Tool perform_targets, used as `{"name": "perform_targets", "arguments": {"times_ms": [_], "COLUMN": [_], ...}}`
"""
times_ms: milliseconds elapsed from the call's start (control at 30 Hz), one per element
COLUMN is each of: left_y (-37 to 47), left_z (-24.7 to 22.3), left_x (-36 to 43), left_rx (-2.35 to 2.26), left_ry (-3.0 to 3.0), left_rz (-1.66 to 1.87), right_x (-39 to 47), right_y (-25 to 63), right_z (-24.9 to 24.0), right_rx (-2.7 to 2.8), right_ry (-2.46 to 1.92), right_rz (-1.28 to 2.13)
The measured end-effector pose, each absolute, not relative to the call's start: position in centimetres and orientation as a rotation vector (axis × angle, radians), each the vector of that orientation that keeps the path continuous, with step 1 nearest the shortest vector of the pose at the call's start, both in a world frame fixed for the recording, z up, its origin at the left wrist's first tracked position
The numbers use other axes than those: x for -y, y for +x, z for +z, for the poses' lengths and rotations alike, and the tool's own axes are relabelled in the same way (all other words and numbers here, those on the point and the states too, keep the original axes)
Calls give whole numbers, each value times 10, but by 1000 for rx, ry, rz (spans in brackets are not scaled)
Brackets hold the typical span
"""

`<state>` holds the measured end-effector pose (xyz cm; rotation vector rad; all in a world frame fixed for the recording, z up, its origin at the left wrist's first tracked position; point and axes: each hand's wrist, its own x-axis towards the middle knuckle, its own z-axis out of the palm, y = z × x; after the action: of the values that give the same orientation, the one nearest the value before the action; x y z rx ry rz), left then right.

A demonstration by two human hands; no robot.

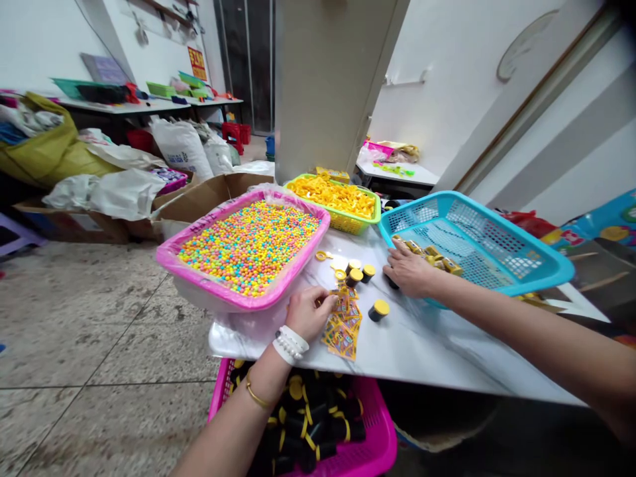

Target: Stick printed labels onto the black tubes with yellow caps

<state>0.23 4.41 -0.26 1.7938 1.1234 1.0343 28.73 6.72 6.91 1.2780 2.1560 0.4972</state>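
Note:
My left hand (311, 313) is at the left edge of a pile of yellow printed stickers (344, 331), thumb and fingertips pressed together; what they pinch is too small to name. My right hand (408, 270) reaches over the near left rim of the blue basket (497, 225), beside yellow-wrapped pieces (432, 255) in it. Its fingers are bent, and a dark container lies partly hidden under them. Between my hands stand several black containers with yellow lids (379, 310). Loose yellow lids (322, 256) lie farther back on the white table (422, 351).
A pink tray of colorful candy balls (253, 245) stands at the left, with a green basket of yellow parts (338, 199) behind. Below the table edge, a magenta basket (380, 424) holds black containers. Cardboard boxes (199, 202) and sacks (181, 146) are farther left.

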Motion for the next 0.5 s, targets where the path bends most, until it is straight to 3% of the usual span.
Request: {"name": "perform_targets", "arguments": {"times_ms": [300, 500], "left_y": [2, 0], "left_z": [-2, 1], "left_x": [-44, -44], "left_rx": [-1109, -1103], "left_ry": [1783, 1797], "left_rz": [1042, 1051], "right_x": [-26, 21], "right_y": [268, 307], "right_z": [83, 82], "right_rx": [-2339, -2172], "right_ry": [1375, 1924], "right_rz": [331, 649]}}
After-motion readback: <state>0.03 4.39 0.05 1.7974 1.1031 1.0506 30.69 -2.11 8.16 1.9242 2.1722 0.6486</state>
